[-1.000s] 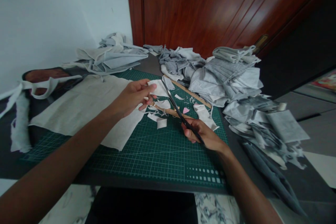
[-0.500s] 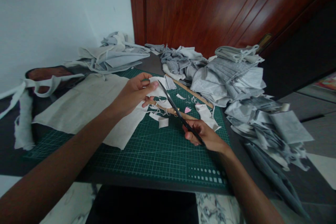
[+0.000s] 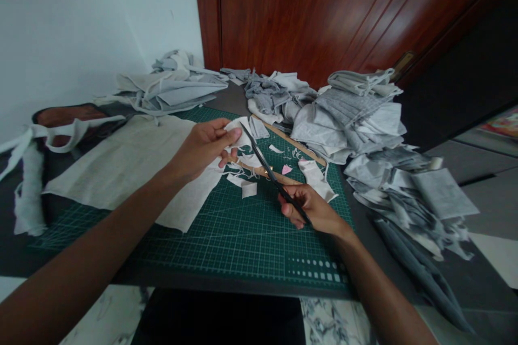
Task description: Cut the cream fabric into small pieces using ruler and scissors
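Note:
Between thumb and fingers, my left hand point(image 3: 208, 143) pinches a small white fabric piece point(image 3: 244, 140) above the mat. My right hand point(image 3: 309, 207) is closed round the handles of black scissors point(image 3: 267, 168). Their blades point up and left, with the tip at the fabric piece. Under my left arm a large off-white cloth point(image 3: 133, 156) lies flat. Small white scraps point(image 3: 248, 188), loose threads and a pink scrap point(image 3: 286, 169) lie near the scissors. A wooden strip point(image 3: 289, 180) passes beneath the blades.
The green cutting mat point(image 3: 243, 242) covers the table's middle. Grey and white fabric piles stand at the back left point(image 3: 174, 89), back right point(image 3: 343, 113) and right point(image 3: 404, 178). White strips point(image 3: 68, 132) lie at far left. A brown door point(image 3: 283, 16) stands behind.
The whole view has shifted slightly. My hands, the fabric piece and the scissors keep nearly the same positions relative to each other.

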A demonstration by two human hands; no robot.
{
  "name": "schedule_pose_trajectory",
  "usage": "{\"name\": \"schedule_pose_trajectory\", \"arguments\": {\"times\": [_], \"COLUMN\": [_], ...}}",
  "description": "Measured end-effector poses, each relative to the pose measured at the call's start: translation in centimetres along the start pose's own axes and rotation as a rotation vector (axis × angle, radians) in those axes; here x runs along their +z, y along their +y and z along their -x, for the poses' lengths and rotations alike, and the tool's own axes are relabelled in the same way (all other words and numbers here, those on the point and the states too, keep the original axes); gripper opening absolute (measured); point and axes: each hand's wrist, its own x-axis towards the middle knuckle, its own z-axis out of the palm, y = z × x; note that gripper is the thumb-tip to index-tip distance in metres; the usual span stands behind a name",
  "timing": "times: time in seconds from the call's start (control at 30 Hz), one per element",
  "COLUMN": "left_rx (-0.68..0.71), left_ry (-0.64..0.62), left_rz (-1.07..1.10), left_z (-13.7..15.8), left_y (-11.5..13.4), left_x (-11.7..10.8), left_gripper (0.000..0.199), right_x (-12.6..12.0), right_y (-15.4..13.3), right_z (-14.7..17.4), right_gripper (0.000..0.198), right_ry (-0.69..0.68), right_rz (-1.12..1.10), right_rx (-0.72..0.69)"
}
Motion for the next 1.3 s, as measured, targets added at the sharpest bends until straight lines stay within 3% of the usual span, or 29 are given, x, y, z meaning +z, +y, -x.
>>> {"name": "schedule_pose_trajectory", "arguments": {"times": [0.2,0.83,1.3], "left_rx": [-0.027,-0.099,-0.147], "left_ry": [0.022,-0.090,-0.136], "left_rz": [0.026,0.019,0.023], "left_z": [0.3,1.0,0.9], "left_y": [0.7,0.5,0.3], "left_x": [0.6,2.3,2.0], "left_gripper": [0.031,0.034,0.027], "right_x": [0.0,0.2,0.2], "right_y": [0.1,0.2,0.0], "right_z": [0.0,-0.3,-0.2], "right_gripper": [0.056,0.058,0.052], "right_ry": [0.008,-0.028,0.001], "right_rz": [0.017,-0.014,-0.007], "right_rx": [-0.009,-0.037,-0.014]}}
